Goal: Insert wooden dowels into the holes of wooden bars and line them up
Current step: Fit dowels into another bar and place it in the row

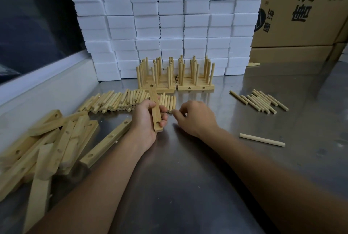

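My left hand grips a wooden bar with round holes, held lengthwise pointing away from me. My right hand reaches with curled fingers to the near end of a row of loose dowels; its fingertips touch the rightmost dowel. Whether it pinches that dowel I cannot tell. Behind them, two lined-up groups of bars with upright dowels stand side by side.
A heap of empty bars lies at the left. More dowels lie at the right, and a single dowel rests nearer. Stacked white foam blocks and cardboard boxes close off the back of the steel table.
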A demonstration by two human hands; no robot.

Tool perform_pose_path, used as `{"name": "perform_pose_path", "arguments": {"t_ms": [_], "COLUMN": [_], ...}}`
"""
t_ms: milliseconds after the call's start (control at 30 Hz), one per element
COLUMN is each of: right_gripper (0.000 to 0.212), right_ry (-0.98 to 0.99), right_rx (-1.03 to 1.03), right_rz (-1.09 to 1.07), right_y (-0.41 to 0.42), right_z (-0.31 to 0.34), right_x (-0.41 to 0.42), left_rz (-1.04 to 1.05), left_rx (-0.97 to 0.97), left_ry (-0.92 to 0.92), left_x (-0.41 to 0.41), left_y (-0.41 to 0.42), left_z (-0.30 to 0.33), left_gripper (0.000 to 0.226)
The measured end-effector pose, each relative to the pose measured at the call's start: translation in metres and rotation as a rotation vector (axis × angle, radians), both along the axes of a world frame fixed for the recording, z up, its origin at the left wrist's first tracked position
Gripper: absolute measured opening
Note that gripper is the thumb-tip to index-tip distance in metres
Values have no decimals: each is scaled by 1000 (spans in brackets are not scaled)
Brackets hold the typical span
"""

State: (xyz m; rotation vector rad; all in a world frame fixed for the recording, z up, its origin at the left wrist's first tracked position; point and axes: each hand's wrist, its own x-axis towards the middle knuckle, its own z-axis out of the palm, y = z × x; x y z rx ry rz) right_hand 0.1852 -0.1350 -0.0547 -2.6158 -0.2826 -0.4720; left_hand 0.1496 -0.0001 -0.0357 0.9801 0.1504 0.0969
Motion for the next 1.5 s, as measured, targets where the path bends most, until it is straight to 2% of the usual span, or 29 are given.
{"name": "perform_pose_path", "arguments": {"t_ms": [100,233,367,500,700,767,900,1000,1067,1167,1267,1400,1500], "right_gripper": [39,44,25,29,11,11,40,32,8,37,49,49,41], "right_ry": [8,37,67,24,41,70,116,44,0,-68,-160,-193,-268], "right_rx": [73,-75,-176,-80,20,38,49,179,330,447,446,518,537], "right_rz": [-114,-98,-23,-20,-59,-93,-67,32,90,94,44,80,123], "right_y": [14,21,16,13,10,7,-5,-19,-27,-31,-32,-33,-31], "right_z": [1,-2,-3,-3,3,5,9,6,2,2,5,6,8], "right_x": [15,26,31,22,15,16,10,-4,-15,-23,-27,-29,-32], "left_rz": [-1,-8,-14,-21,-15,-22,-26,-11,3,21,4,9,55], "left_rx": [-14,-17,-13,-6,50,94,210,289,351,490,627,777,924], "left_ry": [-4,-12,-15,-26,-47,-58,-95,-113,-125,-144,-167,-270,-363], "left_x": [0,0,1,1,2,3,4,5,4,2,-1,-6,-7], "left_y": [0,1,0,1,0,-1,-2,-4,-6,-8,-11,-13,-16], "left_z": [0,0,0,-1,-3,-4,-6,-8,-9,-11,-12,-12,-13], "left_gripper": [29,27,27,27,27,23,18,17,16,14,17,28,34]}}
